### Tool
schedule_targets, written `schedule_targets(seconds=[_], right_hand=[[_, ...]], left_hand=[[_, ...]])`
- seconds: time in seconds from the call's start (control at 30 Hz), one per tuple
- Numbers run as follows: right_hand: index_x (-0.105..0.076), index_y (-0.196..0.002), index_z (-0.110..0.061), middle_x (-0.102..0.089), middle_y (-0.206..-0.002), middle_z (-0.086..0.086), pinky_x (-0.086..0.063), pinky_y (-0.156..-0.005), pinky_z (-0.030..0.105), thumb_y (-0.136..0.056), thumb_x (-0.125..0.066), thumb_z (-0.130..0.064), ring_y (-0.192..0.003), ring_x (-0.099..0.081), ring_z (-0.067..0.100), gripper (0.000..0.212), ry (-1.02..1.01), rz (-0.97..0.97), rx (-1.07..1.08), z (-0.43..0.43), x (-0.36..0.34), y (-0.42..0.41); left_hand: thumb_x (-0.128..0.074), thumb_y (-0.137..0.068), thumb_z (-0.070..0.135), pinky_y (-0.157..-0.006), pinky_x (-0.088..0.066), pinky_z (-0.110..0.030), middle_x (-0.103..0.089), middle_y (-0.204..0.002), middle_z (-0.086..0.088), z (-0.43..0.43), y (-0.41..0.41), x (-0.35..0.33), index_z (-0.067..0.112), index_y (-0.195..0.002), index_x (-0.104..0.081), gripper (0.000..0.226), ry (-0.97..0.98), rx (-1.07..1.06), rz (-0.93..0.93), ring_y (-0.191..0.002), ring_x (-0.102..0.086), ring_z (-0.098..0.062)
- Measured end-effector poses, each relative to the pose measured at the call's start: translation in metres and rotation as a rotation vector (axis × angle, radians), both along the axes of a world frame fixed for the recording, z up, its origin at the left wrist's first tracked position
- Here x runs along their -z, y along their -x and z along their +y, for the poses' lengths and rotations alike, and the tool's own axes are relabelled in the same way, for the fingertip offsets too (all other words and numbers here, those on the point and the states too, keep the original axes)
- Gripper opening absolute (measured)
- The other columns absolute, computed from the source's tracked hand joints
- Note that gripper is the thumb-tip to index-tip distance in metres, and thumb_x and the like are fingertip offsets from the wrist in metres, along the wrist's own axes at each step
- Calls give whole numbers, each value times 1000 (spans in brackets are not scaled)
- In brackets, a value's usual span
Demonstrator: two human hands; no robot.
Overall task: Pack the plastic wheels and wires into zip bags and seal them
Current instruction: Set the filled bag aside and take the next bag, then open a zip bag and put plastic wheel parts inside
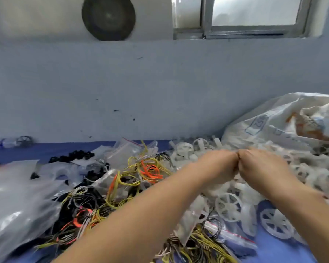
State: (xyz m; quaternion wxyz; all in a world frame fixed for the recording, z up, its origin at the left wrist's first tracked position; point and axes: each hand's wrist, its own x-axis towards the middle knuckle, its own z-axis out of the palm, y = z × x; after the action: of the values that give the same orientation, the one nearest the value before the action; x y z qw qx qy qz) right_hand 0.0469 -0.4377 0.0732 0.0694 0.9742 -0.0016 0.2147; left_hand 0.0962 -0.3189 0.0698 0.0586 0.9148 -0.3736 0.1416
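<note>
Though blurry, left hand (218, 166), right hand (262, 168): grip tight on crinkly clear zip bag (192, 219).

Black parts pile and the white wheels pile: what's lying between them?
Head view: clear zip bags and loops of yellow and orange wires lie between them.

Wires (141, 173) lie left of the wheels (229, 206), zip bags (129, 149) behind them (a sack (292, 120) behind the wheels), all on the surface (36, 151).
</note>
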Motion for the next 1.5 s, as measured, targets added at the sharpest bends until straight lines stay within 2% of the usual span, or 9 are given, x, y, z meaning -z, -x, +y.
schedule_targets(seconds=[0.23,0.43,0.5,0.57,0.77,0.97,1.13,1.33,1.5], right_hand=[[-58,-120,-22,-65,-119,4,-50,-78,37,-102,-38,-33,-108,-62,28,30,-326,75,-527,224,52,-5],[-60,-115,-16,-65,-114,5,-39,-68,37,-103,-39,-33,-103,-62,31,29,-359,162,-621,310,75,4],[-61,-112,-16,-66,-110,5,-39,-66,36,-104,-38,-32,-100,-63,30,29,-362,179,-624,318,77,3],[-62,-115,-15,-66,-111,6,-40,-66,35,-104,-37,-31,-98,-63,30,31,-357,198,-607,320,77,0],[-63,-118,-15,-67,-116,6,-51,-79,40,-102,-38,-29,-104,-63,31,33,-371,226,-559,309,75,-11],[-63,-103,-15,-65,-101,3,-52,-75,38,-100,-38,-28,-98,-62,30,29,-373,241,-515,271,79,-27],[-66,-112,-18,-70,-105,1,-57,-78,42,-101,-39,-30,-94,-65,26,31,-394,206,-493,244,76,-35],[-66,-106,-18,-70,-102,0,-57,-75,41,-101,-39,-27,-90,-65,26,29,-441,168,-568,259,75,-29],[-66,-112,-20,-68,-113,1,-56,-80,43,-103,-36,-28,-98,-65,28,32,-484,193,-658,291,76,-13]], left_hand=[[-46,-95,19,-75,-53,-39,-71,-96,-2,251,40,26,20,-101,-65,20,137,-405,236,-83,-63,-22],[-44,-100,27,-61,-49,-27,-67,-99,7,363,65,32,21,-117,-66,28,219,-647,221,-70,-59,-5],[-44,-100,27,-66,-53,-38,-69,-97,6,385,70,31,22,-116,-66,28,257,-692,241,-75,-65,-16],[-44,-100,27,-78,-56,-43,-70,-98,2,395,70,31,23,-113,-67,27,314,-714,263,-84,-68,-27],[-46,-100,26,-82,-47,-25,-65,-121,7,353,36,40,27,-120,-65,28,496,-576,278,-104,-61,-11],[-45,-99,22,-113,-32,-39,-40,-145,-6,296,-11,47,26,-126,-61,32,511,-579,236,-135,-39,-21],[-42,-100,21,-104,-40,-41,-43,-138,-4,296,-21,45,25,-114,-64,27,527,-635,156,-126,-46,-21],[-38,-98,22,-71,-47,-37,-63,-114,-8,375,1,35,15,-118,-54,27,157,-984,127,-99,-57,-26],[-43,-95,27,-100,-39,-45,-44,-135,-14,429,35,47,17,-112,-58,24,-82,-1128,-4,-124,-40,-33]])
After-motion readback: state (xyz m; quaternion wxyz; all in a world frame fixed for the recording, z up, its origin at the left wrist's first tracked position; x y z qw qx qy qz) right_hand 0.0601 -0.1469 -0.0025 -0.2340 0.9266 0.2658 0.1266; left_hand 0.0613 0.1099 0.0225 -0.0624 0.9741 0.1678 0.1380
